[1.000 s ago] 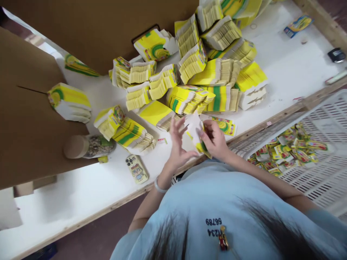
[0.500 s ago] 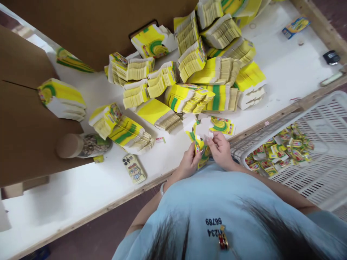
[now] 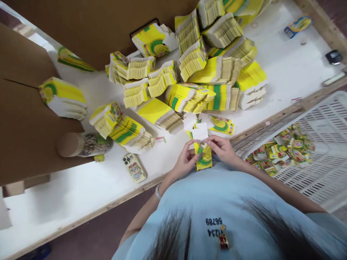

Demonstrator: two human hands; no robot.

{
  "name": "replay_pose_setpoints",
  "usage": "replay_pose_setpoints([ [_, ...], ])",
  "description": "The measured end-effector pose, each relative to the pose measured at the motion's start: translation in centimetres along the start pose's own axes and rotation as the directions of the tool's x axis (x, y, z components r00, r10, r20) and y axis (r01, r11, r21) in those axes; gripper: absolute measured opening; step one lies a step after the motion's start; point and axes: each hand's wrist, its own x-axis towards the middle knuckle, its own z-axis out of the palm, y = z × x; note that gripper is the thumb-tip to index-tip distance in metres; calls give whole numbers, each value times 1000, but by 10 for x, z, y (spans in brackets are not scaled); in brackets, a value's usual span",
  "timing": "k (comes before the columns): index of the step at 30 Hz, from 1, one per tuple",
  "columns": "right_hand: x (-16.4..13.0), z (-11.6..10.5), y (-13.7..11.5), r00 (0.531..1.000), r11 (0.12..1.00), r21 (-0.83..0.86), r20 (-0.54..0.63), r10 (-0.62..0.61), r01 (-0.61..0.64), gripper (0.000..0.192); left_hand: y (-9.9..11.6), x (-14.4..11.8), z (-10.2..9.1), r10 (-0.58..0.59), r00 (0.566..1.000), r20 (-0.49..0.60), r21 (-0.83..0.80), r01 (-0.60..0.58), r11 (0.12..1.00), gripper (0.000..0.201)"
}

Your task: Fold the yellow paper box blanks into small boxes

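Note:
Close to my body, at the table's front edge, both hands hold a small yellow and green cardboard box [image 3: 205, 160] with a white flap standing up at its far end. My left hand [image 3: 187, 157] grips its left side, the thumb on the printed face. At the top edge, by the white flap, the fingers of my right hand [image 3: 220, 147] pinch the card. Just beyond, a flat printed carton [image 3: 222, 125] lies on the table. Folded stacks of matching cartons [image 3: 188, 98] lie farther back.
A white plastic basket [image 3: 322, 119] with folded boxes [image 3: 282, 150] inside stands at the right. A phone [image 3: 135, 168], a lidded jar [image 3: 86, 145] and a large brown cardboard box [image 3: 32, 108] are on the left. A blue and yellow box [image 3: 298, 26] lies at the far right.
The held box has turned so its printed face shows, and its white flap stands up straighter. My right hand has shifted slightly to the top edge of the box.

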Motion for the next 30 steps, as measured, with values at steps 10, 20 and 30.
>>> replay_pose_setpoints([
  [10,-1,-21,4,942,942,-141,190,-276,305,39,7,3,2,38,988,-148,165,-13,986,63],
  [20,-4,-11,-18,918,968,-42,308,250,-249,60,12,3,5,-107,965,-239,220,161,962,70],
  [30,3,-31,-23,811,922,132,531,244,-364,60,20,2,-1,-42,997,-68,486,70,871,58],
])
